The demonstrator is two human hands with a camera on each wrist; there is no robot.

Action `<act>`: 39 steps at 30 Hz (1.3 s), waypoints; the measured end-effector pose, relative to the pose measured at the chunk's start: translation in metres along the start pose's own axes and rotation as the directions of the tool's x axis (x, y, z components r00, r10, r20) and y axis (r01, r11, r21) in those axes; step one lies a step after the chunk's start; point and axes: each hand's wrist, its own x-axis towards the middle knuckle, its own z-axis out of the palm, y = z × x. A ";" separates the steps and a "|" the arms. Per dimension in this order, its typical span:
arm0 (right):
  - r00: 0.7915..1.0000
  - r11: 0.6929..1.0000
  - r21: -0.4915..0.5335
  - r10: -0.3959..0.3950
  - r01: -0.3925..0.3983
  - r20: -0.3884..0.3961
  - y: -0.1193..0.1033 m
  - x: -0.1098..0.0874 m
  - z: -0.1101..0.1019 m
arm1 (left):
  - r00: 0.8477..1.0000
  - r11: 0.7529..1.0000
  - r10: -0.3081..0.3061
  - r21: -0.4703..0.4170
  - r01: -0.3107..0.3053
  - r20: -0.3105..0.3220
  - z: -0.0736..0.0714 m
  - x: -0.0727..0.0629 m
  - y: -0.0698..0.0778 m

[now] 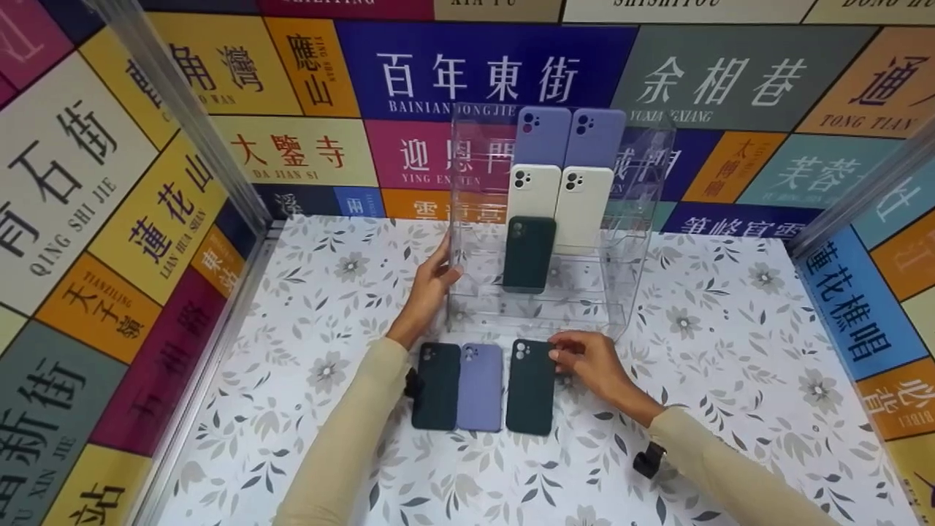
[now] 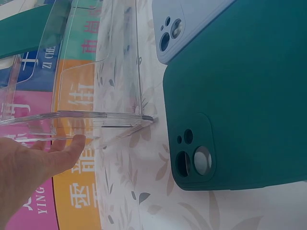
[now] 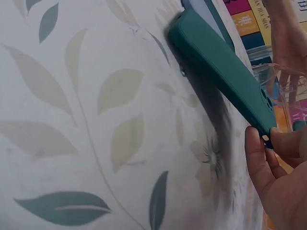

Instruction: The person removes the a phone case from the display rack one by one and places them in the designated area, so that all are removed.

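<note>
My right hand point(image 1: 593, 363) pinches the top corner of a dark green phone case point(image 1: 531, 387) between thumb and fingers. In the right wrist view this case point(image 3: 223, 72) is tilted above the patterned tabletop, with a shadow beneath. My left hand point(image 1: 426, 292) touches the left side of a clear stepped display stand point(image 1: 621, 292). In the left wrist view its fingers point(image 2: 72, 151) lie against the outside of the clear panel. The stand bears two purple cases point(image 1: 544, 135), two white cases point(image 1: 584, 208) below them, and one dark green case point(image 1: 529, 256) on a lower step at left.
Another dark green case point(image 1: 436, 387) and a purple case point(image 1: 480, 387) lie side by side in front of the stand. The tabletop point(image 1: 701, 380) has a leaf and flower print. Panels with coloured street-name signs point(image 1: 478, 69) enclose the back and sides.
</note>
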 end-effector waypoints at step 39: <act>0.997 0.985 -0.160 0.061 -0.067 -0.040 0.003 0.008 0.027 | 1.000 1.000 -0.021 0.009 0.021 0.019 -0.001 0.001 -0.002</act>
